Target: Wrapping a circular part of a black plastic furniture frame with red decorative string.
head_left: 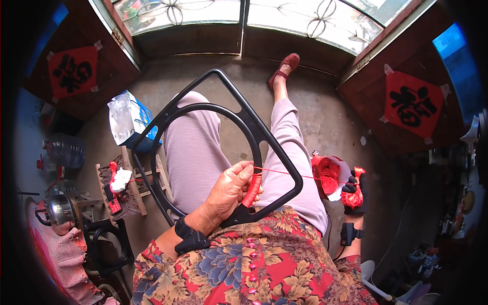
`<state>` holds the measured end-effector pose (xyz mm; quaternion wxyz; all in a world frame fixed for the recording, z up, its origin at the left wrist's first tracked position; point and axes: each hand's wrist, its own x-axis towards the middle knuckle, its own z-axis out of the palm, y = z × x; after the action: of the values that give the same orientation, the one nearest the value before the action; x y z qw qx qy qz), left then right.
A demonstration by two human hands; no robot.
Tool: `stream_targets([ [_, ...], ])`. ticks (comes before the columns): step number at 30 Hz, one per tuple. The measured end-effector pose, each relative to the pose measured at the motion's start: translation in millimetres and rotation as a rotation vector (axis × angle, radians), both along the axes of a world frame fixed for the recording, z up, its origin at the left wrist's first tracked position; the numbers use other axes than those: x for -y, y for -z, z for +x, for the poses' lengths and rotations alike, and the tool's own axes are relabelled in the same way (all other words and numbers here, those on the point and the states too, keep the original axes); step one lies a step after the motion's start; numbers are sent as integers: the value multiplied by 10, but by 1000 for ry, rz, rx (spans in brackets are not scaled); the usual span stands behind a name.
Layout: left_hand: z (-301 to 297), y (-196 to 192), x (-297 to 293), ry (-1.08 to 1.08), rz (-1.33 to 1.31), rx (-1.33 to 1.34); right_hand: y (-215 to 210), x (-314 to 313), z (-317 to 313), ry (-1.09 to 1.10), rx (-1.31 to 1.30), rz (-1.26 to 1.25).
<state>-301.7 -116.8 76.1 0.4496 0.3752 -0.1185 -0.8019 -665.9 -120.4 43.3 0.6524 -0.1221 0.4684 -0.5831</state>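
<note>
I see the left hand [231,188] pinching the black frame [223,147] across the lap where red cord [252,190] is wound — steadying it, I judge — while the gloved right hand [354,192], closed on a cord bundle [352,198], draws the strand taut.

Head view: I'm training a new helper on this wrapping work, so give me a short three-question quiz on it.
1. True or false: the left hand grips the black frame beside the wrapped red section.
2. Which hand holds the bundle of red cord? A. left B. right
3. Fill in: the cord runs taut from the frame to the ____ hand.

Key: 1 true; 2 B; 3 right
</note>
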Motion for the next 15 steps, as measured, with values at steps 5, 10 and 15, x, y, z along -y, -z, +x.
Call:
stream_targets([
  [5,-46,26,54,-9,31,-20,360,273,-65,-177,-194,-51],
  [10,-39,43,30,46,19,-9,82,693,1011,-216,-1047,-414],
  [15,-72,83,23,156,61,-79,61,941,1932,-469,-513,-243],
])
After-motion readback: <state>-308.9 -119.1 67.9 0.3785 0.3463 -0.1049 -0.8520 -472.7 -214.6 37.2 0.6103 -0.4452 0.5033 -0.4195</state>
